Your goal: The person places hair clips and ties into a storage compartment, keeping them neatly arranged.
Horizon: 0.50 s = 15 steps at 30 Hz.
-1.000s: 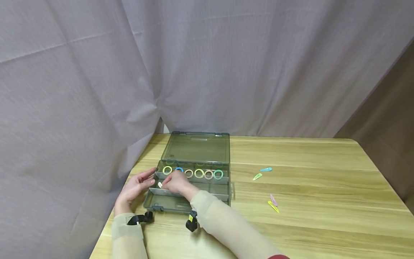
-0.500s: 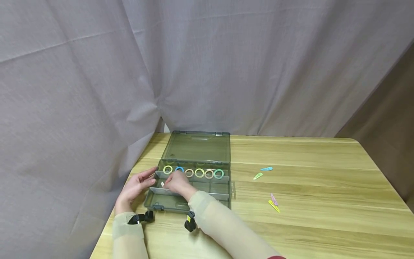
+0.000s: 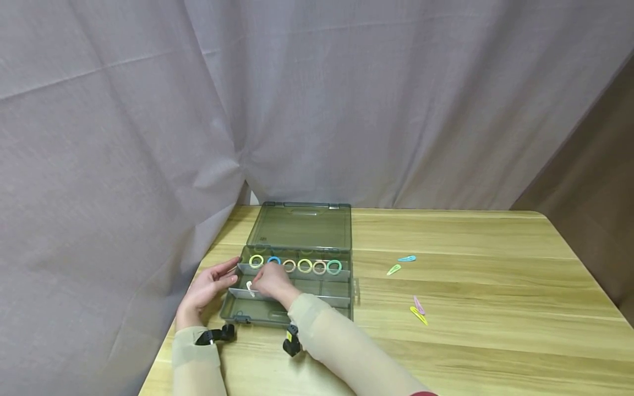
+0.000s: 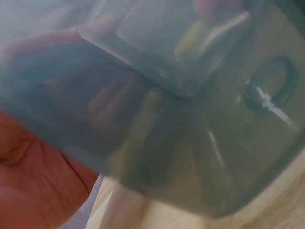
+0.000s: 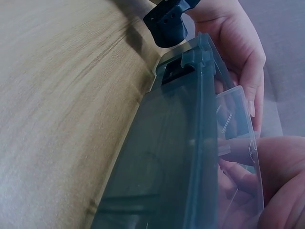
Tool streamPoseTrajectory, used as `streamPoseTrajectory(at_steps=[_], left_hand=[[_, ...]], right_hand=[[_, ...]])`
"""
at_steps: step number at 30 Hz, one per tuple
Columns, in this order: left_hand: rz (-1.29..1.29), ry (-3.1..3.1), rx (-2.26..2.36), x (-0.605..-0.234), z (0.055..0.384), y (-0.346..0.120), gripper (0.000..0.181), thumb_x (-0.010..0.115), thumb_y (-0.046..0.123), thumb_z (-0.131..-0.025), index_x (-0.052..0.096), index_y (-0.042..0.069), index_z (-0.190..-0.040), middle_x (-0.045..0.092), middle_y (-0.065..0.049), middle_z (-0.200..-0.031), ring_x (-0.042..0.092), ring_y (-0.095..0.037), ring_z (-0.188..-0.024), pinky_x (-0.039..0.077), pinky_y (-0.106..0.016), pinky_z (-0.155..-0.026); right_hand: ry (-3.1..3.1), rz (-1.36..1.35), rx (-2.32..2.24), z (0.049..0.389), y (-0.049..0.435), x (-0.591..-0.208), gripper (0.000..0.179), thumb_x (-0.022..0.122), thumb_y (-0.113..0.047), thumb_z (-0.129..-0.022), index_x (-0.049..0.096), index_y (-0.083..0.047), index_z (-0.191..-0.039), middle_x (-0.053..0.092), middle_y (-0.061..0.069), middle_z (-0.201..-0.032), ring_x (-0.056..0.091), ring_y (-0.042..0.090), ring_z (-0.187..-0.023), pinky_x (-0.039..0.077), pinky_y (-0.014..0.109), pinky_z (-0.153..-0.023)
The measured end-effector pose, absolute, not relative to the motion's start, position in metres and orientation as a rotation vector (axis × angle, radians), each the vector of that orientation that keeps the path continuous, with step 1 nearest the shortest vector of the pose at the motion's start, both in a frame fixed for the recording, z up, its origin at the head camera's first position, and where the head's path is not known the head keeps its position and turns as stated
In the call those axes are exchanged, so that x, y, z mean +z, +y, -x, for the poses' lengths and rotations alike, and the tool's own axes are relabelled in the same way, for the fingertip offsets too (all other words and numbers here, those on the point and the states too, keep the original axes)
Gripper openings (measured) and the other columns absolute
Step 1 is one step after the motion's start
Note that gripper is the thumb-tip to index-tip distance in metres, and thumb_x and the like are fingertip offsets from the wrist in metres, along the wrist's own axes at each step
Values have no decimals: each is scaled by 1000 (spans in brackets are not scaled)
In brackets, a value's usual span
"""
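A smoky, see-through divider case lies on the table with its lid laid back. My right hand reaches into the middle row at the left, its fingertips pinching a small white hair clip that hangs near the front divider. In the right wrist view these fingers show partly through the clear divider. My left hand rests along the case's left end, fingers fairly straight; its palm is outside the wall in the left wrist view. Several coloured rings, such as a green ring, fill the back row.
On the wooden table to the right lie a blue hair clip, a green hair clip, a pink hair clip and a yellow hair clip. Grey curtain hangs behind and at the left.
The white clip has shifted slightly right and down within the left middle compartment, and more of it shows now. My left hand and the case have hardly moved.
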State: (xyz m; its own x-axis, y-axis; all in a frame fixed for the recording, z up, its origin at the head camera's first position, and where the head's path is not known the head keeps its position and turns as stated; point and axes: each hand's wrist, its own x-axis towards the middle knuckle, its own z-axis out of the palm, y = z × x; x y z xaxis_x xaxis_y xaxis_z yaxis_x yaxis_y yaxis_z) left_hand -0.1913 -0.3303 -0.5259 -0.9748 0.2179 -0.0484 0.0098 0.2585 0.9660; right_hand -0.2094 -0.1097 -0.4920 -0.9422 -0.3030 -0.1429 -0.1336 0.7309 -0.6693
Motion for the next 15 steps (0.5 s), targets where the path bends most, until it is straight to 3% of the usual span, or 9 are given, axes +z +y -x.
streamPoseTrajectory(at_steps=[11,15], left_hand=[[-223,2335,1824,-528,192,-333,59,66,2,-104,43,-11,-156,38,-26,-164,38,-48,-148,42,-13,-104],[-233,2329,1828,-527,192,-333,59,65,2,-104,42,-12,-157,37,-27,-164,38,-48,-148,43,-13,-105]], right_hand=[[2529,547,-1127,214,-93,-479,9,79,-19,-90,88,-16,-92,77,-10,-79,63,2,-73,52,19,-72],[2418,628,-1178,218,-78,-471,11,78,-19,-95,86,-13,-100,77,-5,-78,68,6,-69,53,20,-70]])
